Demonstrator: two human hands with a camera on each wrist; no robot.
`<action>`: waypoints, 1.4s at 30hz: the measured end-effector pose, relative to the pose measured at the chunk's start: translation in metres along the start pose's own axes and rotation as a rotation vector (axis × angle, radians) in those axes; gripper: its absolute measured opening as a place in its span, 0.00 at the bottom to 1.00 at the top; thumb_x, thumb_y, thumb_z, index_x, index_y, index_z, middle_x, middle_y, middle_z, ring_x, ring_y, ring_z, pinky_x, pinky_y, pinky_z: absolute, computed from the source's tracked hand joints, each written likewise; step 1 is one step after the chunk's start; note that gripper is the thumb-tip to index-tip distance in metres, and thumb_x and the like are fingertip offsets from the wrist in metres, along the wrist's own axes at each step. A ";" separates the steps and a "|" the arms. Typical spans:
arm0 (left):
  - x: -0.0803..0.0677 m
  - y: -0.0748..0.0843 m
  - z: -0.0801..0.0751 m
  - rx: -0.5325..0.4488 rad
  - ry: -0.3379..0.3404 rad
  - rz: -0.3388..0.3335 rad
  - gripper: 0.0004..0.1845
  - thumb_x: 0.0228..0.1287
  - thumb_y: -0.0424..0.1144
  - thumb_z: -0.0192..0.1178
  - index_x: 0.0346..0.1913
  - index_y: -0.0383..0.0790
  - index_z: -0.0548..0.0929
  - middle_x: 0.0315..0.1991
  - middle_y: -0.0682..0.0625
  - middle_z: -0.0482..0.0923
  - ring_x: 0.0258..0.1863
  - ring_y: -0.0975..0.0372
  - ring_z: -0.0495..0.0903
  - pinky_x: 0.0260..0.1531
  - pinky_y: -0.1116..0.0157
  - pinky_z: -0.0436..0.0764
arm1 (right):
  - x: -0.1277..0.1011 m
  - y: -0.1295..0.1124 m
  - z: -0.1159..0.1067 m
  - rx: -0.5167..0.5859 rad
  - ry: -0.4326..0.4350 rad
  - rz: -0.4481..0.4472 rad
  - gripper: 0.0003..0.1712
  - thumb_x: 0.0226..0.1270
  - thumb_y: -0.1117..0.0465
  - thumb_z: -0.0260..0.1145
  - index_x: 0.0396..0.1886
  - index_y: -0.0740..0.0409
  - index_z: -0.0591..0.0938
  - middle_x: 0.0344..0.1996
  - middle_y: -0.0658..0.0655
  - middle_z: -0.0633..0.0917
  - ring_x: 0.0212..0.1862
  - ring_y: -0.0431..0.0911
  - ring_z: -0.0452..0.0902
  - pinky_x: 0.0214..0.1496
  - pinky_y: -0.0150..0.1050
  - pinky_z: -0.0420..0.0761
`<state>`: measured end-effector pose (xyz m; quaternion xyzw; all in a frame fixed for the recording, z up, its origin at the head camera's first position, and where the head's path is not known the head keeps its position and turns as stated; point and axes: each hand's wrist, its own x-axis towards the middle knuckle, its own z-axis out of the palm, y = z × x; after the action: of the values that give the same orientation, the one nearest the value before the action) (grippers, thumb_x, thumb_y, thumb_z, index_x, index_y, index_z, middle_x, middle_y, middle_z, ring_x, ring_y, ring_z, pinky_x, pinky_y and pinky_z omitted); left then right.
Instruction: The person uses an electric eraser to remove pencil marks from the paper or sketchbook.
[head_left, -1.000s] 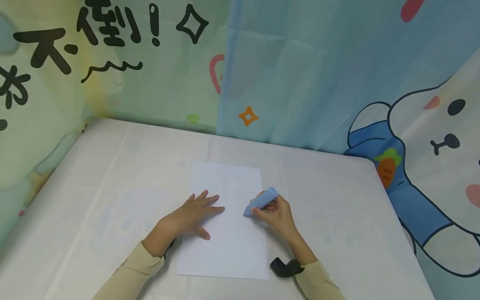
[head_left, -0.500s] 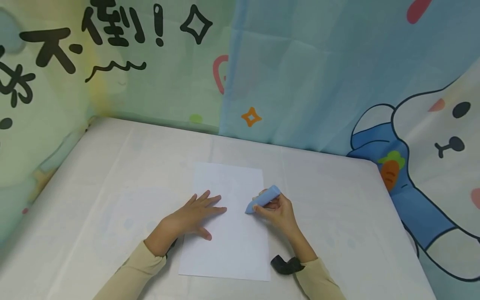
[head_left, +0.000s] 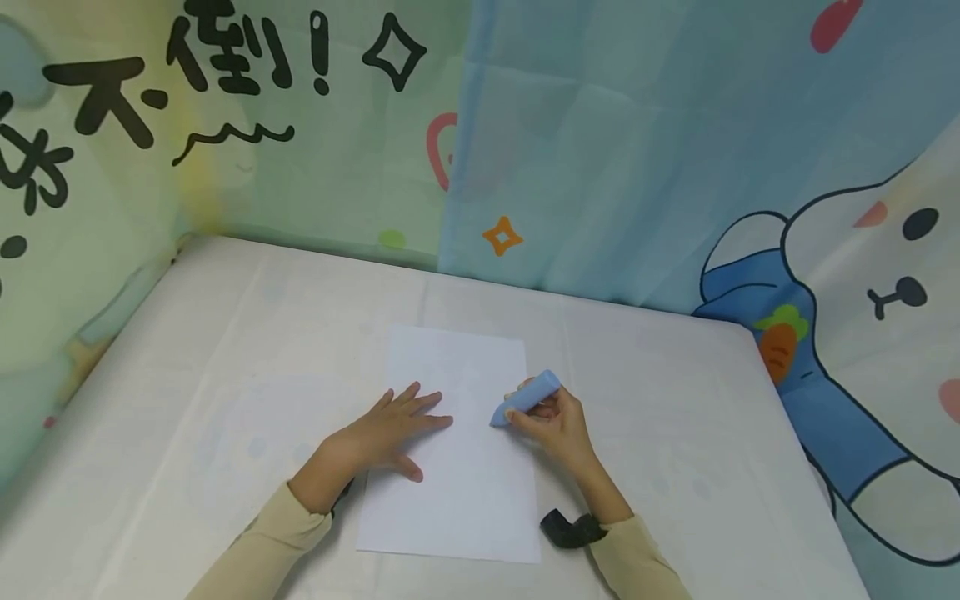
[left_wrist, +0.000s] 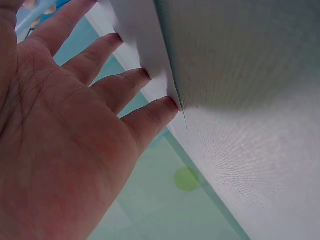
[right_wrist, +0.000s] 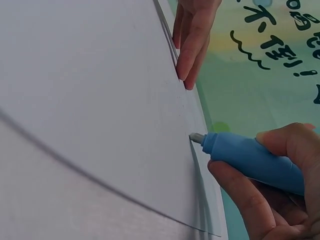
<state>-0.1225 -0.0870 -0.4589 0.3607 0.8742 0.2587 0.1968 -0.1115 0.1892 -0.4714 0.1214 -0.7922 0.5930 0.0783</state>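
Observation:
A blank white sheet of paper [head_left: 465, 517] lies on the table in the head view. My left hand [head_left: 390, 429] rests on its left part with fingers spread and straight; in the left wrist view, the fingertips [left_wrist: 171, 104] press at the paper's surface. A chunky blue marker [head_left: 528, 397] is pinched between the thumb and fingers of my right hand [head_left: 558, 429], over the sheet's right edge. It slants, its tip pointing down and left. The right wrist view shows the marker's [right_wrist: 250, 156] grey nib right at the paper, its thin shadow beside it.
A white cloth covers the table [head_left: 300, 333]. Printed curtains [head_left: 600, 167] with a cartoon rabbit and black lettering hang along its back and sides. A black strap piece [head_left: 570, 530] sits at the right wrist, by the beige sleeve [head_left: 637, 558].
The marker's tip has shifted very slightly toward the sheet's far end, held in my right hand throughout. My left hand has stayed in place on the paper. The head view has shifted a little.

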 end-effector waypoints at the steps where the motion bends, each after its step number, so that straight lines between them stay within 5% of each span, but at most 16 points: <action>1: 0.000 0.000 0.000 0.004 -0.002 -0.002 0.41 0.48 0.41 0.74 0.69 0.40 0.71 0.74 0.39 0.57 0.75 0.40 0.46 0.71 0.39 0.47 | 0.001 0.001 0.000 0.003 0.005 -0.003 0.20 0.46 0.84 0.69 0.41 0.80 0.74 0.37 0.79 0.82 0.38 0.31 0.83 0.40 0.26 0.83; 42: 0.000 -0.004 0.001 0.018 -0.006 -0.020 0.42 0.47 0.43 0.74 0.69 0.42 0.70 0.75 0.41 0.56 0.76 0.42 0.45 0.72 0.40 0.47 | 0.041 0.003 0.001 0.004 0.076 0.111 0.20 0.51 0.82 0.69 0.44 0.79 0.74 0.41 0.80 0.82 0.35 0.35 0.84 0.38 0.26 0.83</action>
<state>-0.1238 -0.0891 -0.4619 0.3548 0.8794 0.2476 0.1987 -0.1513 0.1849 -0.4634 0.0549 -0.7929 0.6021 0.0754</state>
